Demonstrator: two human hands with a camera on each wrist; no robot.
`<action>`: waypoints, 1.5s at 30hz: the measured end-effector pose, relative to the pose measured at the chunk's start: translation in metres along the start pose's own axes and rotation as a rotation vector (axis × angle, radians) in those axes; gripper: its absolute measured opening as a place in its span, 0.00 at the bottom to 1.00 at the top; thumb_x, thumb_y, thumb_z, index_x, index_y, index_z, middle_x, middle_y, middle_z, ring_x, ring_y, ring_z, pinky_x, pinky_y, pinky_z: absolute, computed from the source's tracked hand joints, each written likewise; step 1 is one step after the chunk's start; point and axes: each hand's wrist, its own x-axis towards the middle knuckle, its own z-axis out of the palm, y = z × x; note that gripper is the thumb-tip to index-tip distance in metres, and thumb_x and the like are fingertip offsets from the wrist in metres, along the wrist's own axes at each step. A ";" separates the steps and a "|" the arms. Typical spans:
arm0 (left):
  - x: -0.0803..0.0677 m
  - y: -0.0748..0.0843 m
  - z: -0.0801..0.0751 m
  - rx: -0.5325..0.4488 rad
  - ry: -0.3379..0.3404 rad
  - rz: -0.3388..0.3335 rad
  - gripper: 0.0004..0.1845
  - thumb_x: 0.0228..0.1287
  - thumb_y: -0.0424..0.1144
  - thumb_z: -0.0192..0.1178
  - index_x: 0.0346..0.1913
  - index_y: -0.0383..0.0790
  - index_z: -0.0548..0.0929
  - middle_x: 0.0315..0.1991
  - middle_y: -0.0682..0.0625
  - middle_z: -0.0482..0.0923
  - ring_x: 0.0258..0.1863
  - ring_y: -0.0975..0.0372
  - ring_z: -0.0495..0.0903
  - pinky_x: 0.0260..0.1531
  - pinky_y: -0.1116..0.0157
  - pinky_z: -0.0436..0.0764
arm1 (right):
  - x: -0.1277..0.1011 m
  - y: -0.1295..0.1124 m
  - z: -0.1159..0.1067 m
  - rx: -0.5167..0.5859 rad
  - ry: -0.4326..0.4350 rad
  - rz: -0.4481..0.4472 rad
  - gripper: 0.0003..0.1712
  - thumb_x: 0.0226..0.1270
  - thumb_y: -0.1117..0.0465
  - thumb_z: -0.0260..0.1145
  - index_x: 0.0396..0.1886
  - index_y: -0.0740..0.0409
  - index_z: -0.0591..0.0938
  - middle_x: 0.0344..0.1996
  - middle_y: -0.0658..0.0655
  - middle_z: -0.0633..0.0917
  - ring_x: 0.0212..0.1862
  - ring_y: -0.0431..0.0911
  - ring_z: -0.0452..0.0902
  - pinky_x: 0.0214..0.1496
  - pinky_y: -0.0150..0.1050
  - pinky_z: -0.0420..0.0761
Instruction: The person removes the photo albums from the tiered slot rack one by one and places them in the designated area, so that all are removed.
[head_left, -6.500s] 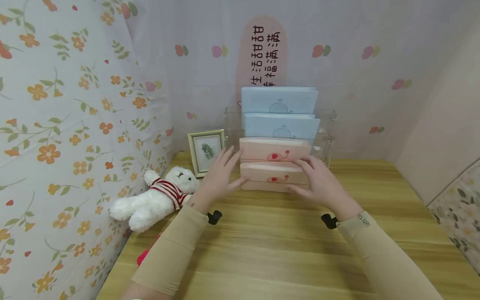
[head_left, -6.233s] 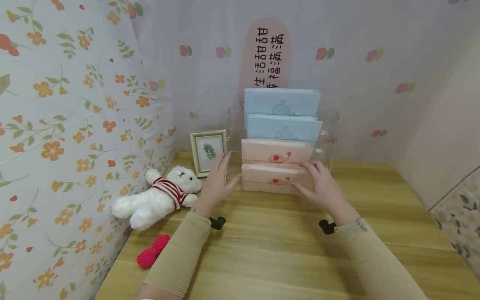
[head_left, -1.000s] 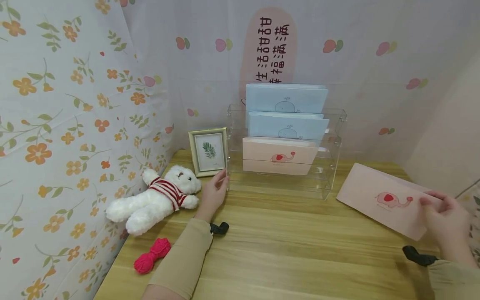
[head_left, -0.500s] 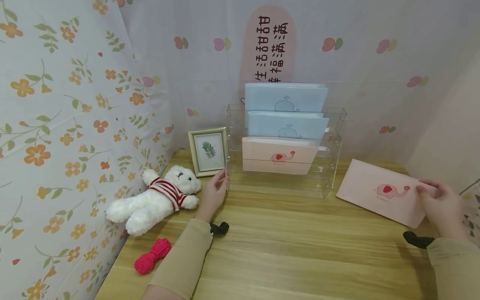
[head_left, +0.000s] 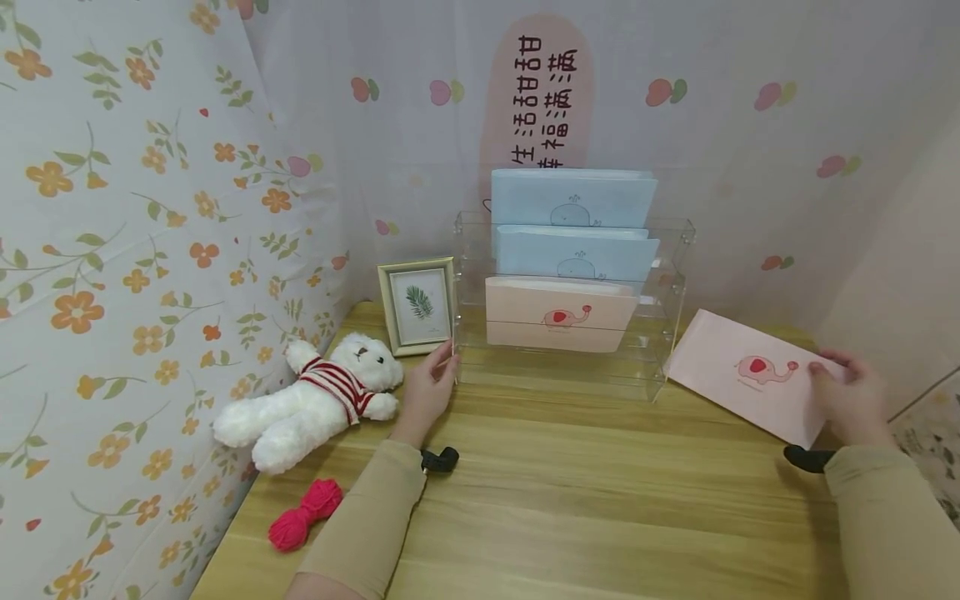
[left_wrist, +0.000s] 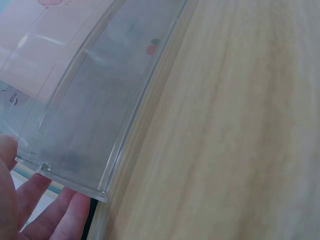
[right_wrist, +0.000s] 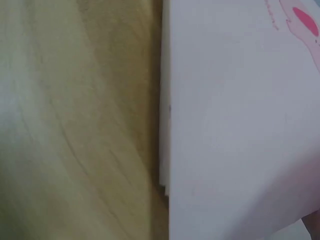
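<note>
Right hand [head_left: 851,400] grips the pink envelope [head_left: 742,375] at its near-right end, thumb on top beside the red elephant print. Envelope sits low over the wooden surface [head_left: 570,492], just right of the clear acrylic rack [head_left: 671,300]; can't tell whether it's flat on the wood or slightly lifted. Right wrist view shows only the envelope's long edge [right_wrist: 240,115] against the wood, blurred.

Left hand [head_left: 429,387] is at the rack's front-left corner, fingers straight and resting against the acrylic. Left wrist view confirms it: fingertips [left_wrist: 60,217] touch the rack's corner edge [left_wrist: 100,125], nothing pinched.

Rack contents, back to front: two light blue envelopes with a whale print [head_left: 573,200] in the upper tiers, one pink elephant envelope [head_left: 558,315] in the tier below. Front tier holds nothing visible.

Left of the rack: small framed leaf picture [head_left: 417,304] standing upright, just beside the rack's left side. Further left and nearer, a white plush bear in a red-striped sweater [head_left: 315,396] lies against the floral curtain [head_left: 112,250]. Near-left of the rack, past the bear, a red yarn bundle [head_left: 303,515] lies on the surface by the left forearm. Behind the rack, a pink wall sign with Chinese characters [head_left: 536,100].
</note>
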 end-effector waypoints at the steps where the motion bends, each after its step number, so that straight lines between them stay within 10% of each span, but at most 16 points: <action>1: 0.000 0.001 0.000 0.001 0.001 0.001 0.24 0.83 0.42 0.64 0.76 0.45 0.81 0.70 0.43 0.86 0.62 0.45 0.91 0.60 0.47 0.91 | 0.001 0.001 0.002 -0.004 0.003 0.002 0.22 0.85 0.38 0.57 0.73 0.23 0.73 0.85 0.71 0.57 0.70 0.67 0.60 0.44 0.34 0.74; 9: 0.001 0.003 0.001 -0.008 -0.002 0.020 0.24 0.83 0.40 0.64 0.77 0.42 0.80 0.70 0.43 0.85 0.63 0.45 0.90 0.61 0.47 0.90 | 0.001 0.011 0.011 -0.056 0.040 -0.045 0.19 0.83 0.40 0.59 0.68 0.29 0.80 0.86 0.70 0.60 0.74 0.68 0.62 0.49 0.37 0.70; 13: 0.002 0.002 0.001 -0.021 -0.003 0.025 0.24 0.83 0.38 0.64 0.77 0.42 0.81 0.70 0.41 0.86 0.62 0.44 0.90 0.61 0.47 0.90 | 0.003 0.013 0.014 -0.123 0.041 -0.043 0.27 0.83 0.38 0.57 0.70 0.46 0.80 0.87 0.73 0.61 0.83 0.75 0.59 0.72 0.58 0.75; 16: 0.002 0.001 0.002 -0.027 0.001 0.022 0.24 0.83 0.40 0.64 0.76 0.44 0.81 0.68 0.41 0.87 0.62 0.44 0.91 0.60 0.46 0.90 | 0.003 0.013 0.017 -0.151 0.044 -0.012 0.36 0.83 0.37 0.57 0.74 0.59 0.75 0.86 0.74 0.60 0.87 0.76 0.52 0.85 0.73 0.58; 22: 0.001 -0.003 0.002 -0.029 0.003 0.022 0.24 0.83 0.44 0.64 0.76 0.47 0.82 0.68 0.42 0.87 0.60 0.45 0.92 0.59 0.45 0.91 | -0.002 0.006 0.019 -0.191 0.021 0.048 0.42 0.85 0.36 0.54 0.80 0.63 0.68 0.86 0.77 0.57 0.85 0.79 0.52 0.82 0.74 0.61; 30: 0.001 -0.003 0.003 -0.009 0.009 0.022 0.24 0.83 0.45 0.64 0.76 0.48 0.82 0.67 0.43 0.88 0.60 0.45 0.92 0.58 0.45 0.91 | -0.019 -0.024 0.019 -0.274 0.160 -0.166 0.37 0.86 0.42 0.51 0.75 0.69 0.75 0.77 0.83 0.69 0.79 0.80 0.60 0.76 0.74 0.66; 33: 0.001 -0.004 0.002 -0.002 0.005 0.025 0.24 0.84 0.45 0.64 0.76 0.47 0.82 0.67 0.42 0.88 0.60 0.45 0.92 0.59 0.45 0.91 | -0.028 -0.043 0.024 -0.235 0.204 -0.233 0.35 0.86 0.42 0.51 0.72 0.67 0.78 0.73 0.78 0.76 0.74 0.73 0.70 0.66 0.61 0.76; 38: 0.001 -0.005 0.003 0.002 0.002 0.024 0.24 0.83 0.46 0.64 0.77 0.48 0.81 0.68 0.42 0.87 0.60 0.45 0.92 0.59 0.47 0.91 | -0.051 -0.088 0.041 -0.052 0.256 -0.354 0.28 0.83 0.38 0.59 0.61 0.56 0.84 0.47 0.40 0.85 0.46 0.35 0.79 0.43 0.22 0.72; 45: 0.001 -0.006 0.001 0.015 0.008 0.005 0.25 0.84 0.47 0.63 0.77 0.48 0.81 0.68 0.43 0.87 0.61 0.45 0.91 0.60 0.48 0.91 | -0.092 -0.152 0.075 0.095 0.259 -0.650 0.17 0.82 0.44 0.66 0.50 0.53 0.87 0.36 0.23 0.78 0.40 0.24 0.75 0.45 0.15 0.72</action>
